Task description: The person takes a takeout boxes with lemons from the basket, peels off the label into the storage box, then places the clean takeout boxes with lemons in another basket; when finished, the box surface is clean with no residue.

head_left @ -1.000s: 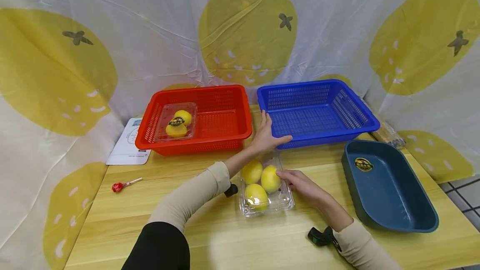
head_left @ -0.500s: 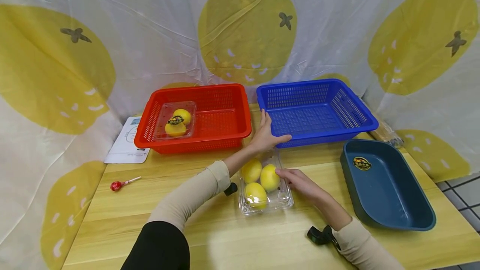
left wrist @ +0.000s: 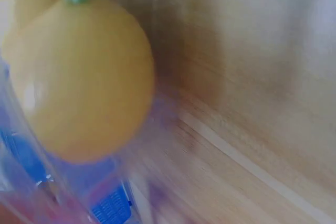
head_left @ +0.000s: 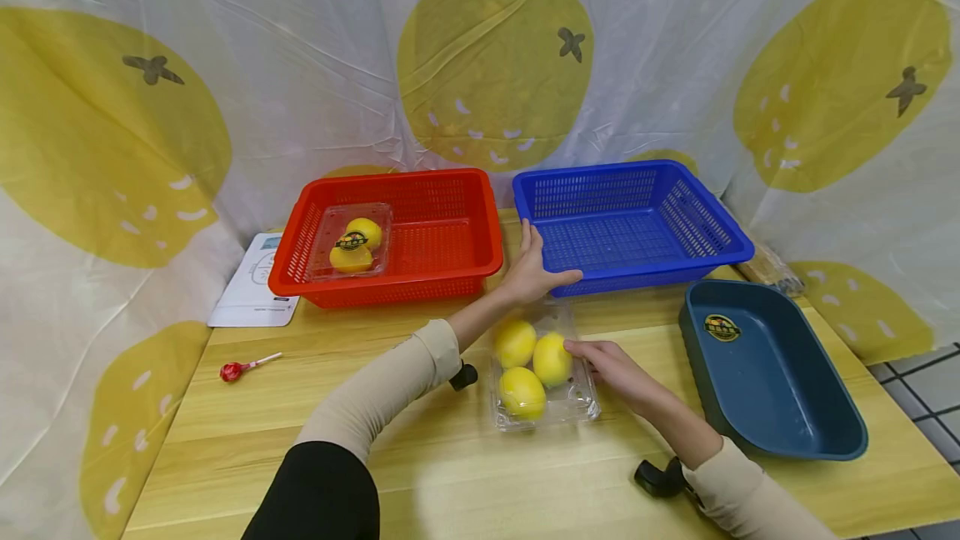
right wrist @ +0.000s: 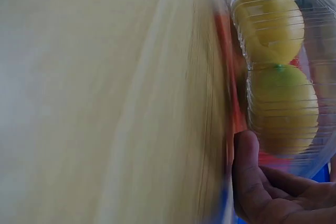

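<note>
A clear plastic fruit box [head_left: 551, 417] holding three lemons [head_left: 522, 394] lies mid-table. My right hand [head_left: 618, 373] grips its right edge; in the right wrist view the thumb [right wrist: 247, 153] lies beside the ribbed wall and the other fingers curl in. My left hand [head_left: 531, 273] is stretched past the far end of the box, thumb and fingers spread, close to the near-left corner of the blue basket [head_left: 637, 273]. Whether it touches the box or the basket I cannot tell. A lemon [left wrist: 84, 77] fills much of the blurred left wrist view.
At the back left, a red basket [head_left: 450, 277] contains another clear box [head_left: 322, 244] of lemons with a black label. A dark teal tub [head_left: 780, 373] stands to the right. A lollipop [head_left: 243, 367] and a printed sheet [head_left: 251, 294] lie on the left.
The box of lemons and my right hand have shifted slightly to the right in the last half second. My left hand has stayed almost where it was.
</note>
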Demonstrator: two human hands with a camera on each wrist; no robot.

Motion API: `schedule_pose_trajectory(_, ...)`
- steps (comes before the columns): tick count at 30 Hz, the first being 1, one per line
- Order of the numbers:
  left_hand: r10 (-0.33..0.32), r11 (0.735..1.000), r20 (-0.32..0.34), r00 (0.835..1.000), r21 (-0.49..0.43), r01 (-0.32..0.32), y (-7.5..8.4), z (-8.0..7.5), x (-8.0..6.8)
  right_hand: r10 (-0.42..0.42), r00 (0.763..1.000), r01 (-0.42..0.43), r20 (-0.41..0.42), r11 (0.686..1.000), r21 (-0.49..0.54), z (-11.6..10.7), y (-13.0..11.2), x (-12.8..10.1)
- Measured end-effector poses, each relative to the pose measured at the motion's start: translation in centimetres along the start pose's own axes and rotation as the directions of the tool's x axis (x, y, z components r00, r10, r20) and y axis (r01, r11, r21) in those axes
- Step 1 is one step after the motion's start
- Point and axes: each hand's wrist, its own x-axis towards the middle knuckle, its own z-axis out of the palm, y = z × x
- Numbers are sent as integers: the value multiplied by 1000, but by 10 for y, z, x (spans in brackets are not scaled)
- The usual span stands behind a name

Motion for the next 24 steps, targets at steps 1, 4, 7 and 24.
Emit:
schedule_pose_trajectory(1, 0, 1000, 4, 1000, 0, 0, 0, 0, 0, 5, 1000, -5, -3, 1000, -11, -2, 0, -2)
schedule_pose_trajectory(4, 2, 1000, 12, 1000, 1, -2, 0, -1, 1, 33, 999, -34, -33, 999, -41, -7, -4, -10)
schedule_pose_trajectory(7, 4, 1000, 16, 1000, -3, -4, 0, -1, 2, 56, 997, -60, -52, 995, -75, -13, -10, -18)
schedule_pose_trajectory(24, 16, 1000, 24, 1000, -1, -16, -2, -3, 3, 60, 998, -58, 2, 965, -256, -55, -49, -46)
